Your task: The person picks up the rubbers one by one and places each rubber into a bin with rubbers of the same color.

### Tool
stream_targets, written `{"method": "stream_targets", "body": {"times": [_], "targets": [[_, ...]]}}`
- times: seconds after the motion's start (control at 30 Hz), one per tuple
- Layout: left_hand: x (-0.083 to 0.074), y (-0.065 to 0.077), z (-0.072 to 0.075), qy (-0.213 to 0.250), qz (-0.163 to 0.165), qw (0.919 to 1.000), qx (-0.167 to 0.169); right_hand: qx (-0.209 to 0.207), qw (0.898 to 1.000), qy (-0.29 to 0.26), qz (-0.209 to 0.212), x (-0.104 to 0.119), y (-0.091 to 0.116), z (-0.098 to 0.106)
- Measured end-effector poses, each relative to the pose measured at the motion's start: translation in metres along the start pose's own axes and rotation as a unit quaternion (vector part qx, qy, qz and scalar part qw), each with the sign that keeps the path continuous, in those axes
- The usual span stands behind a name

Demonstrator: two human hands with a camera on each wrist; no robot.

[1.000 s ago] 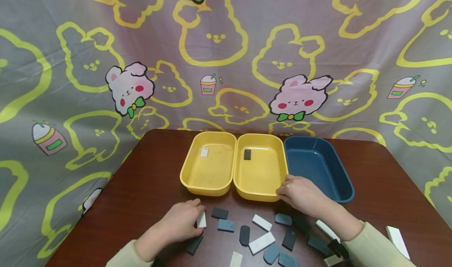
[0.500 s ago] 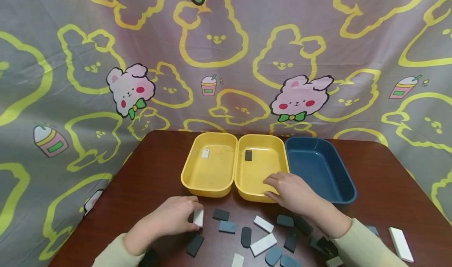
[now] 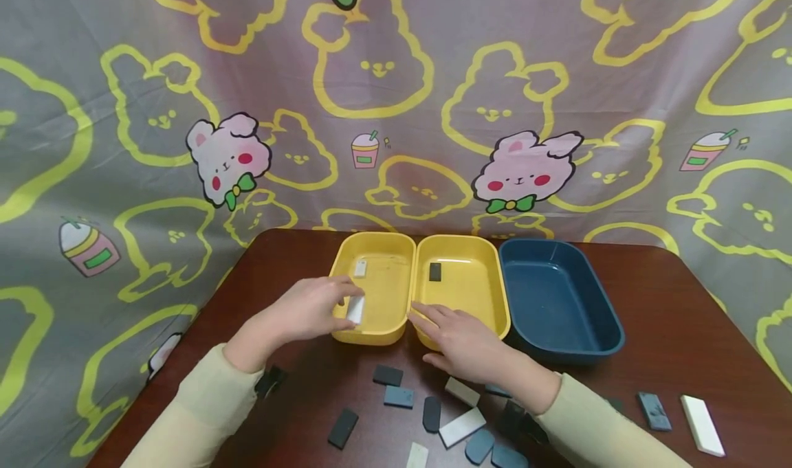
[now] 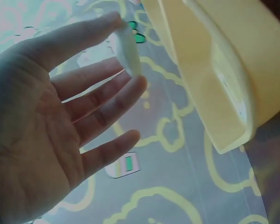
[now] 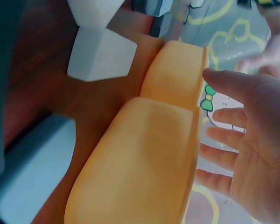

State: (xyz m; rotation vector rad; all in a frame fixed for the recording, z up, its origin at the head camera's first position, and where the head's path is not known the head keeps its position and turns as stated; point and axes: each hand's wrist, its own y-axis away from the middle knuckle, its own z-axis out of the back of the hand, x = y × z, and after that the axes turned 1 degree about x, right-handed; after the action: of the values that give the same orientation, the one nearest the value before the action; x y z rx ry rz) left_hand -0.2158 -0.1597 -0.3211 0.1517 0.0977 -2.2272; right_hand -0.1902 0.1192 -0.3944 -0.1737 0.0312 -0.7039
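My left hand (image 3: 307, 308) pinches a white rectangular block (image 3: 355, 310) between thumb and fingers, over the near-left part of the left yellow bin (image 3: 386, 310). In the left wrist view, the white block (image 4: 128, 51) is held at the fingertips and the other fingers are spread. My right hand (image 3: 465, 343), holding nothing, hovers over the near-left rim of the middle yellow bin (image 3: 473, 296). The right wrist view shows that hand (image 5: 259, 135) with its fingers extended beside the bins. A small white block (image 3: 360, 269) lies in the left bin, a black block (image 3: 436, 271) in the middle one.
A dark blue bin (image 3: 557, 296) stands right of the yellow ones. Several black, blue-grey and white blocks lie scattered in front, including a white block (image 3: 463, 427) and a black block (image 3: 343, 428). A long white block (image 3: 702, 425) lies far right. A patterned curtain hangs behind.
My left hand has lifted the white block from the table and carried it forward to the left bin. My right hand has shifted left along the middle bin's near side.
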Motion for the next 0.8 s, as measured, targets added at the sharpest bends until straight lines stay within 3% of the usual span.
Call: {"method": "stream_targets", "body": {"times": [0.3, 0.53, 0.67, 0.8], "targets": [[0.026, -0.073, 0.006, -0.066, -0.012, 0.997, 0.038, 0.053, 0.998, 0.026, -0.01, 0.004, -0.006, -0.005], [0.036, -0.129, -0.001, -0.092, -0.015, 0.9939, 0.059, 0.057, 0.998, 0.034, -0.015, 0.003, -0.007, -0.003], [0.037, -0.152, -0.011, -0.107, -0.007, 0.9906, 0.084, 0.051, 0.998, 0.033, -0.013, 0.003, -0.008, -0.002], [0.039, -0.164, -0.022, -0.135, 0.005, 0.985, 0.108, 0.049, 0.998, 0.032, -0.012, 0.004, -0.011, -0.003]]}}
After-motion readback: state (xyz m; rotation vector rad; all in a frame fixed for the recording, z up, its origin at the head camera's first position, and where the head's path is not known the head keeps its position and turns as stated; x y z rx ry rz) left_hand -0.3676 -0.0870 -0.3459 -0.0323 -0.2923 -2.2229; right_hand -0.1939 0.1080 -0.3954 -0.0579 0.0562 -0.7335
